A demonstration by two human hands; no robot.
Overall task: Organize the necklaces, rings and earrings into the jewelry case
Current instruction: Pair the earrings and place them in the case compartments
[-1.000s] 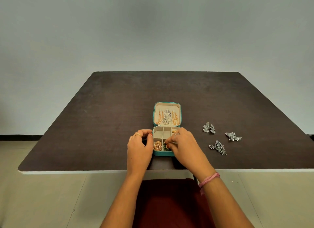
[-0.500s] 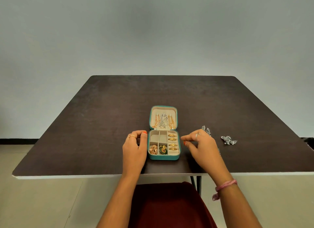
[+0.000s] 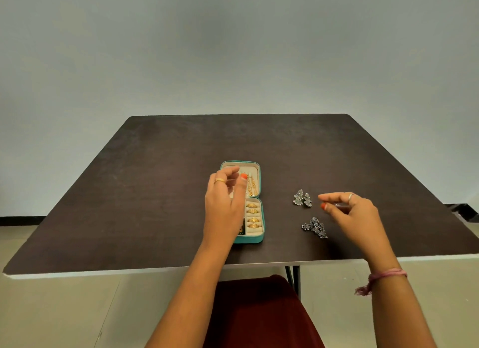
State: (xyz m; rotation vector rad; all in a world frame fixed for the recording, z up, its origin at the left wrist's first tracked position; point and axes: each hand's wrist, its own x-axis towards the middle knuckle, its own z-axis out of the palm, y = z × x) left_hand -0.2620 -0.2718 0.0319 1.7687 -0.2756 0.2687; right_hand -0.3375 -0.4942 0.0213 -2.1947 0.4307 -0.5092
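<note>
Right hand [image 3: 355,215] loosely curled, empty, near ornate silver filigree earrings [image 3: 302,198]: light, snaggy; pinch at the stud.

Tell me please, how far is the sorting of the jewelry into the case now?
Mostly done. The open teal jewelry case already holds gold rings in its right column and chains in the lid. In hand: nothing visible; the right hand hovers by the silver earrings and the left hand is over the case. Left: two silver earring pairs, and, lie on the table.
</note>
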